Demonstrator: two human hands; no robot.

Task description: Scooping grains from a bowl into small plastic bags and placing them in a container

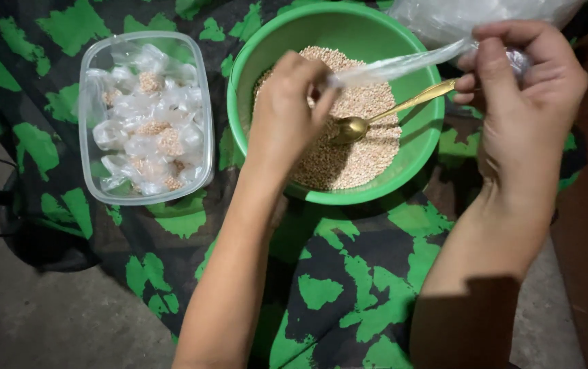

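Black cloth with bright green patches (348, 287) covered the work area, laid over a grey concrete floor (41, 314) that showed at the lower left. On the cloth sat a round green plastic bowl (266, 48), the biggest vessel, about half full of small pale tan grains (348, 164) heaped toward its near side. A gold-coloured spoon (376, 117) lay in the bowl, its scoop resting on the grains and its handle leaning up toward the right rim. Left of the bowl, just beside it, stood a clear rectangular plastic tub (205, 102) holding a pile of small clear packets (147, 123) — each one showing a pinch of the same tan grains inside. Above the bowl a thin clear plastic bag (403, 65) was stretched taut between both hands. The left hand (287, 116) hung over the grains with its fingers curled shut, pinching one twisted end of the bag. The right hand (523, 89) was closed on the other end — thumb and fingers clamped on the plastic near the bowl's right rim.
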